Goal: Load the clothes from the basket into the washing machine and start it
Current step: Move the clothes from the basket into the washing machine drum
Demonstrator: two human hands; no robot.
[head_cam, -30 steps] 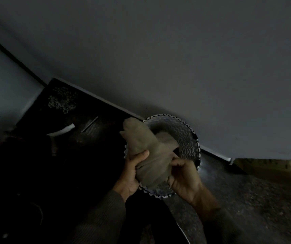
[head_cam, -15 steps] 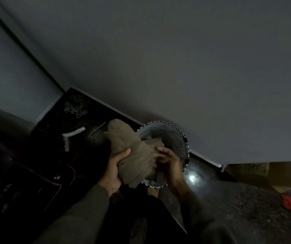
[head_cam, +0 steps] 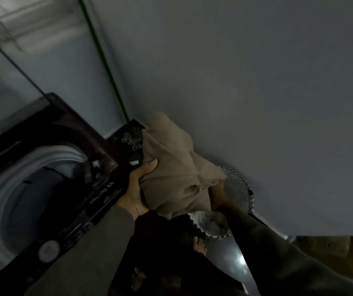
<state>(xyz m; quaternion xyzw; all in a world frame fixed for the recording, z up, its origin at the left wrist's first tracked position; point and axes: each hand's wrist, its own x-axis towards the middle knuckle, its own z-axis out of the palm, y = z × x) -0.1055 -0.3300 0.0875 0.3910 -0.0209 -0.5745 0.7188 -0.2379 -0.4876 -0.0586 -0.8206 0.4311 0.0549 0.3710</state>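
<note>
A bunched tan garment [head_cam: 171, 167] is held up between both hands, above and left of the round patterned basket [head_cam: 239, 189] on the dark floor. My left hand [head_cam: 137, 189] grips its left side with the thumb on top. My right hand [head_cam: 218, 195] holds its lower right edge and is mostly hidden by the cloth. A top-loading washing machine [head_cam: 43, 189] fills the lower left, its lid up and its pale drum opening [head_cam: 21, 199] showing. A dark control strip with a round knob [head_cam: 48, 251] runs along its near edge.
A grey wall [head_cam: 256, 82] stands close behind the basket. A green cord [head_cam: 105, 67] runs down the corner. A cardboard box [head_cam: 331, 255] sits at the lower right. Light cloth lies inside the basket. A bare foot [head_cam: 200, 245] shows on the glossy floor.
Both hands have lifted the tan garment up and left, away from the basket. The view has swung left, bringing the open washing machine into sight.
</note>
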